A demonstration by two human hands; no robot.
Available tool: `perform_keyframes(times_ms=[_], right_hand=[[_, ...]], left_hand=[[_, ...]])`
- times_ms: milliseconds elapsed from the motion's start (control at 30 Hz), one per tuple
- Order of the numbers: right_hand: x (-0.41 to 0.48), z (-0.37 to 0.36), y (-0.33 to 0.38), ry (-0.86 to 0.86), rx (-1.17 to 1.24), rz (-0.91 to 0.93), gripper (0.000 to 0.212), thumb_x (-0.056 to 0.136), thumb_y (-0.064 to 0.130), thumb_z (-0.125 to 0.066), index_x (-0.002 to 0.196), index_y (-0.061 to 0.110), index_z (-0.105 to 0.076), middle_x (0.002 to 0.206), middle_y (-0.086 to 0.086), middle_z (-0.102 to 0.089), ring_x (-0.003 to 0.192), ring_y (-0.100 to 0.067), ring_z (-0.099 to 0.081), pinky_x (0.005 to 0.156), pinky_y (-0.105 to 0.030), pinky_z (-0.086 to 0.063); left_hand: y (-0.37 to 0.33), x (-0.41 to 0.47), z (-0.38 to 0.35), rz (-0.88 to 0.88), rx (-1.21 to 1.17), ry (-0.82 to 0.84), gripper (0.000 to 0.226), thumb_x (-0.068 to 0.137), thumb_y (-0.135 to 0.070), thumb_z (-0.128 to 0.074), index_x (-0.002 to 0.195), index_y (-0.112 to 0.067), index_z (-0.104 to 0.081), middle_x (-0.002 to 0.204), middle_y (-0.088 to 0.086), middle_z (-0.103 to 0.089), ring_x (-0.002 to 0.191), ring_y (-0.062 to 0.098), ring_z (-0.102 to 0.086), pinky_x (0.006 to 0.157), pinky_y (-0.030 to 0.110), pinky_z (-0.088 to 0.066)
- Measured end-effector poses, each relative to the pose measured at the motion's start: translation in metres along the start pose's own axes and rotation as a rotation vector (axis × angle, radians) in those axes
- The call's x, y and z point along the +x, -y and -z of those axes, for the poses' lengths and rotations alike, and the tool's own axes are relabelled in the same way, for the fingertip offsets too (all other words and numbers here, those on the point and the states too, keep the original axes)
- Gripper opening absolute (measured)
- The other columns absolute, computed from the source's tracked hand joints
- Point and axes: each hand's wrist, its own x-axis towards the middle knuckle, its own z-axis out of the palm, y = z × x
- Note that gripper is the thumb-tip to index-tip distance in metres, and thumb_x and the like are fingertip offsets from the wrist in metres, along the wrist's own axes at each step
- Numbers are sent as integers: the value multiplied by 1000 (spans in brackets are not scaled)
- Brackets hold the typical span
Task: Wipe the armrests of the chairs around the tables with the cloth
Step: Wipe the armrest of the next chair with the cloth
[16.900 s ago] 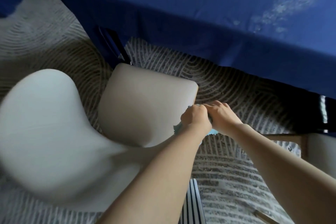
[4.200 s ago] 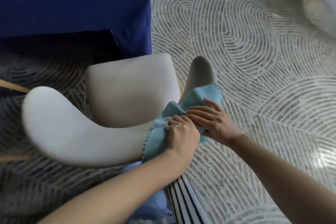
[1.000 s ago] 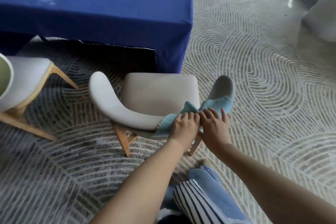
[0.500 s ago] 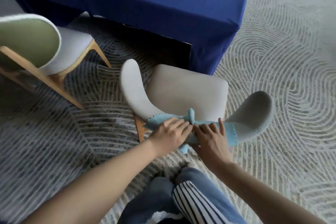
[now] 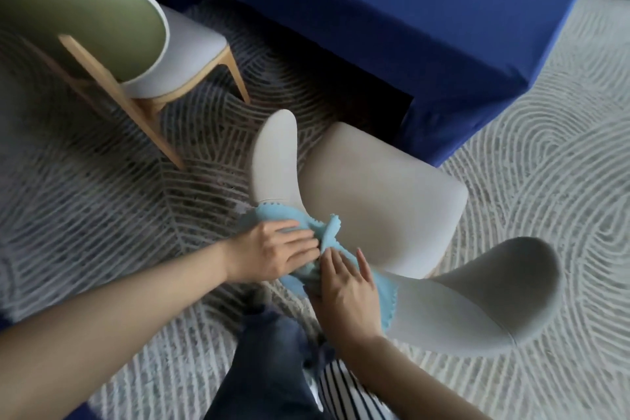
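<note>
A grey carpet with a pale swirling line pattern (image 5: 552,133) covers the floor across the whole view. At the top stands a worktop draped in a deep blue cloth (image 5: 392,10) that hangs down to the carpet. Just in front of its near corner stands a cream upholstered chair with a curved wraparound back (image 5: 381,187), its seat facing the worktop. The chair's back sweeps out into two padded armrests: the left armrest (image 5: 276,157) points up toward the worktop, and the right armrest (image 5: 487,293) spreads broad and rounded toward the lower right. To the upper left stands a second chair with a green back, grey seat and light wooden legs (image 5: 129,44), well apart from the cream one.

The person's two bare forearms reach in from the bottom edge, above a dark blue trouser knee (image 5: 269,361) and a striped garment (image 5: 344,395). A light blue cloth with a zigzag edge (image 5: 327,232) lies bunched over the middle of the curved back, between the two armrests. The left hand (image 5: 276,254) lies flat on the cloth, fingers extended and pressing it down near the base of the left armrest. The right hand (image 5: 344,286) rests just beside it, fingers spread and laid over the cloth's other end, which trails onto the start of the right armrest.
</note>
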Motion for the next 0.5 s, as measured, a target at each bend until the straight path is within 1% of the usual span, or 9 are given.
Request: perform_keyframes(times_ms=[67,100,200,333,433,500], right_hand=[[7,-2,6,15,1,-16,53,57,37,-84,99,8,-68,89,0,-69,88,-17,-67,100,-38,-47],[12,-5,10,9,-1,-31,54,56,36,-84,98,7,-67,88,0,-68,87,-17,-67,97,-37,-49],[23,-10,28,-14,2,-94,55,52,32,-86,95,5,-67,85,-1,-66,83,-19,-65,94,-34,-45],[41,-12,50,-31,-30,-176,57,48,29,-87,97,4,-68,89,-1,-68,82,-20,-66,85,-33,-55],[56,-17,68,-36,-65,-237,59,51,32,-88,100,5,-67,93,-2,-68,87,-19,-66,88,-34,-54],[63,-20,79,-35,-90,-282,56,55,33,-87,101,6,-66,95,-1,-67,89,-19,-66,90,-34,-52]], left_hand=[[14,-4,0,-41,-22,2,30,96,-9,-41,108,-10,-69,107,7,-70,100,19,-66,87,34,-53],[24,-7,-1,-69,-28,-3,29,96,-9,-42,109,-10,-68,108,7,-70,100,19,-66,87,33,-53],[50,-16,-3,-148,-61,0,30,97,-10,-40,110,-11,-67,109,6,-69,101,18,-66,88,33,-53],[79,-20,-4,-240,-126,-24,35,99,-9,-33,108,-10,-67,106,7,-70,97,18,-67,85,33,-54],[105,-25,-7,-314,-148,-69,30,97,-8,-38,109,-8,-65,106,9,-69,96,20,-66,85,35,-53],[118,-26,-10,-362,-163,-109,24,95,-7,-43,111,-7,-60,105,9,-69,95,21,-66,85,35,-52]])
